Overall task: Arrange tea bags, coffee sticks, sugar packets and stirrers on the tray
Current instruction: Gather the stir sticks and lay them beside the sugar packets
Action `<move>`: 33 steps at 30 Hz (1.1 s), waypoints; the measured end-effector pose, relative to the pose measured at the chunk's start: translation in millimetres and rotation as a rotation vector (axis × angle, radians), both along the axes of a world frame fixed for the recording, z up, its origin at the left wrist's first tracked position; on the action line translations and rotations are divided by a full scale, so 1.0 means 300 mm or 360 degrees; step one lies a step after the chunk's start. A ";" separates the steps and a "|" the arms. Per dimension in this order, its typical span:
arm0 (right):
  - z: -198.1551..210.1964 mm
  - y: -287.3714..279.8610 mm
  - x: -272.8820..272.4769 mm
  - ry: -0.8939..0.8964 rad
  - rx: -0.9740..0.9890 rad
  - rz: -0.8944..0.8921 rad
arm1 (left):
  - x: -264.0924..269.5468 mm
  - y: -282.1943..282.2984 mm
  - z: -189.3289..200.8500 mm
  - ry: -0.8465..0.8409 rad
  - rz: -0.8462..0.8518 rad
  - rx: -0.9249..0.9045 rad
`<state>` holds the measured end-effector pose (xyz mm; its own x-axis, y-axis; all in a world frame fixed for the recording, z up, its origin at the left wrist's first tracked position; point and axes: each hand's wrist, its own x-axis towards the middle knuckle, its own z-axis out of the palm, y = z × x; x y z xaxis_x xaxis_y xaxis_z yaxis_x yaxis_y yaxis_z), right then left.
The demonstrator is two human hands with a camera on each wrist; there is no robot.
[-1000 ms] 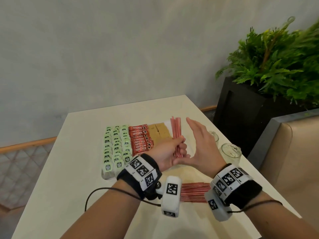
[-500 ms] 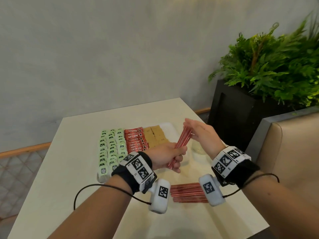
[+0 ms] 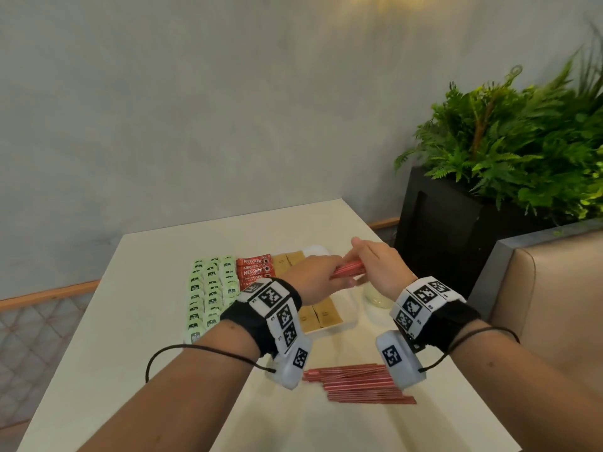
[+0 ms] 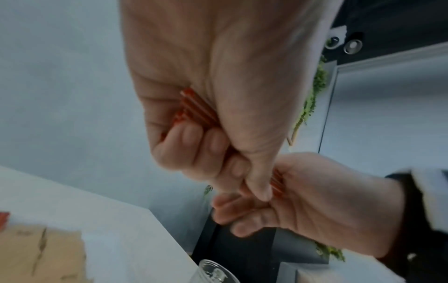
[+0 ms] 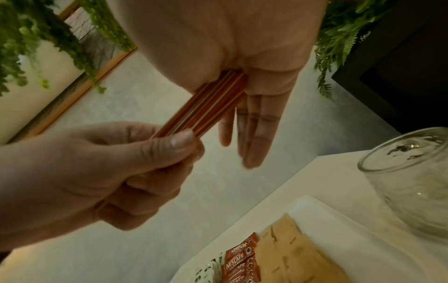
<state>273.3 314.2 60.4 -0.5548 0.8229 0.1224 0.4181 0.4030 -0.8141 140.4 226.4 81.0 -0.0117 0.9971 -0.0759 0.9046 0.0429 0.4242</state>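
Note:
My left hand (image 3: 315, 280) grips a bundle of red stirrers (image 3: 350, 270), held nearly level above the white tray (image 3: 346, 322). My right hand (image 3: 375, 264) has straight fingers, and its palm presses against the bundle's right end. In the right wrist view the stirrers (image 5: 206, 107) butt into the right palm (image 5: 254, 124) while the left hand (image 5: 145, 159) pinches them. The tray holds rows of green tea bags (image 3: 212, 288), red coffee sticks (image 3: 256, 269) and brown sugar packets (image 3: 321, 316). A loose pile of stirrers (image 3: 359, 383) lies on the table near me.
A glass jar (image 3: 377, 296) stands just right of the tray, under my right wrist. A black planter (image 3: 440, 239) with a fern stands past the table's right edge, next to a beige seat (image 3: 554, 305). Bare tabletop (image 3: 130, 321) stretches left of the tray.
The bundle swung from pointing away over the tray to lying nearly level. My right hand moved from beside the bundle to press its palm on the end.

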 end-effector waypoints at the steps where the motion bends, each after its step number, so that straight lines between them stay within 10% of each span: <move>1: 0.008 0.003 -0.001 -0.0046 -0.0005 0.0011 | -0.009 0.009 0.004 0.0038 0.0041 0.0057; 5: 0.034 0.026 -0.012 -0.0190 0.0278 -0.0051 | -0.036 0.046 0.026 0.0173 0.0154 0.0221; 9: 0.050 0.047 -0.017 -0.0113 0.0402 -0.0288 | -0.073 0.058 0.035 -0.0244 0.0251 0.0328; 16: 0.029 0.095 0.013 -0.0086 0.0354 -0.0444 | -0.109 0.042 -0.008 -0.2179 0.0889 0.0037; 20: 0.016 0.069 -0.020 -0.0093 0.0390 -0.0372 | -0.077 0.057 0.021 -0.2590 0.1059 0.0113; 22: 0.015 0.065 -0.032 -0.0057 0.0406 -0.0369 | -0.054 0.079 0.020 -0.2485 0.1117 0.0151; 26: 0.042 0.089 -0.026 -0.0114 0.0462 -0.0291 | -0.041 0.065 0.006 -0.0789 0.0649 -0.0093; 33: 0.085 0.097 -0.047 -0.0227 0.0255 0.0003 | -0.048 0.065 0.004 -0.0507 0.0137 -0.0120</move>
